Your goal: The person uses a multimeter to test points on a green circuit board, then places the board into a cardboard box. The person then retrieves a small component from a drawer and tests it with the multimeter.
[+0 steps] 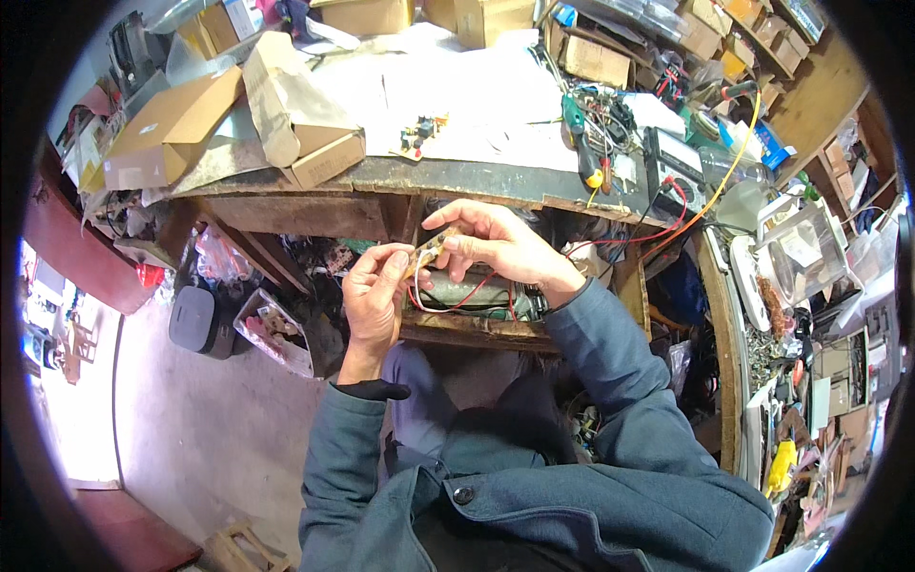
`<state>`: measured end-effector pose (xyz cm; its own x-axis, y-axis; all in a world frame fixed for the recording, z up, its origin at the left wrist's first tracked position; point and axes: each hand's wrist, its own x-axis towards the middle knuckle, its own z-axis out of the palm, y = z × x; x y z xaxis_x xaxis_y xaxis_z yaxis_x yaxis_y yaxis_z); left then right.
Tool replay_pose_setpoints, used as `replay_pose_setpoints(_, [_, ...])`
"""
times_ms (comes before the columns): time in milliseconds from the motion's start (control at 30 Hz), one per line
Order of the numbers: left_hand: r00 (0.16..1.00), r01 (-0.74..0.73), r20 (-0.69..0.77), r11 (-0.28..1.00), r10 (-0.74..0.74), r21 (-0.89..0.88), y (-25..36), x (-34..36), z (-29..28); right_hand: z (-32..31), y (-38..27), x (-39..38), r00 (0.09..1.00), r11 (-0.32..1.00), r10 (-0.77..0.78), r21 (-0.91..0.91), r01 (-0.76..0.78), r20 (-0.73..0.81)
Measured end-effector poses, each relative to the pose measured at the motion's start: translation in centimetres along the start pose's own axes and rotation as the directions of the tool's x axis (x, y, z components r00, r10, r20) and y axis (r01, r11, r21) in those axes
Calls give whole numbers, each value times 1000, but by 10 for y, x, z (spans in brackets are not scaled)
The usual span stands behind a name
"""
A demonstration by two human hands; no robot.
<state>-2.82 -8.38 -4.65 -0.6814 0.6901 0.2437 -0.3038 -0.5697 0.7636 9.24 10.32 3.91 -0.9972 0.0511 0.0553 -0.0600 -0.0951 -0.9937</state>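
Note:
Between my two hands, in front of the bench edge, is a small tan, narrow piece (pixel 434 250) that looks like a circuit board. A white wire (pixel 420 297) bends down from it. My left hand (pixel 374 291) pinches its near left end between thumb and fingers. At the far right end, my right hand (pixel 505 246) closes its thumb and fingertips on it, partly hiding it. Below the hands, an open drawer (pixel 477 330) holds a greenish-grey object (pixel 481 292) with red wires around it.
On the bench paper (pixel 448 86) sits a small board with components (pixel 419 136). Cardboard boxes (pixel 172 129) stand at left. A green-handled screwdriver (pixel 574 116) and a meter with leads (pixel 673 167) lie at right. A yellow cable (pixel 732 167) arches over. A carton (pixel 276 329) sits on the floor.

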Motion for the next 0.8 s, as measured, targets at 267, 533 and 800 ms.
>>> replay_pose_setpoints(267, [1000, 13, -24, 996, -11, 90, 3, 1, 4, -9, 3, -1, 992, 999, 40, 13, -39, -123])
replay_pose_setpoints(533, [997, -72, -2, 942, 77, 329, 1, -5, 17, -10, 10, -5, 986, 998, -45, -42, 38, -163])
replay_pose_setpoints(800, [999, 33, 33, 960, -43, 277, 1, 3, 8, -14, 0, -10, 986, 999, -24, -47, 17, -163])
